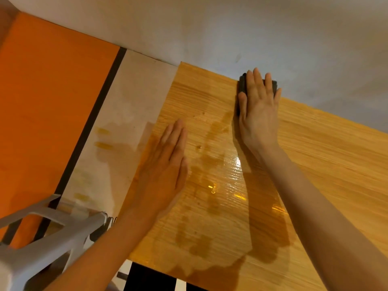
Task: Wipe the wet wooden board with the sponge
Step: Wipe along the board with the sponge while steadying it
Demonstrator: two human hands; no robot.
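against a pale wall (210, 28), a wooden board (315, 164) with fine straight grain filled most of the view, its far edge touching the wall. to its left lay a whitish panel (134, 101), then a dark strip (96, 114), then a broad orange surface (46, 101). a grey plastic frame (52, 232), perhaps part of a stool, jutted into the lower left corner.

a wide patch of water (220, 196) darkened the middle and near part of the board — it shone where light caught it, and a thinner trail ran from it toward the far edge. a fainter damp patch also marked the whitish panel beside the board's left edge.

two bare forearms reached in from the bottom. the left hand (165, 162) lay flat and spread on the board near its left edge, palm down, fingers straight, holding nothing. the right hand (259, 110) was stretched farther away, palm down with fingers extended, pressing on a dark sponge (242, 85) at the board's far edge, right by the wall. the sponge was mostly hidden under the fingers — only its dark left side and a small corner on the right showed.
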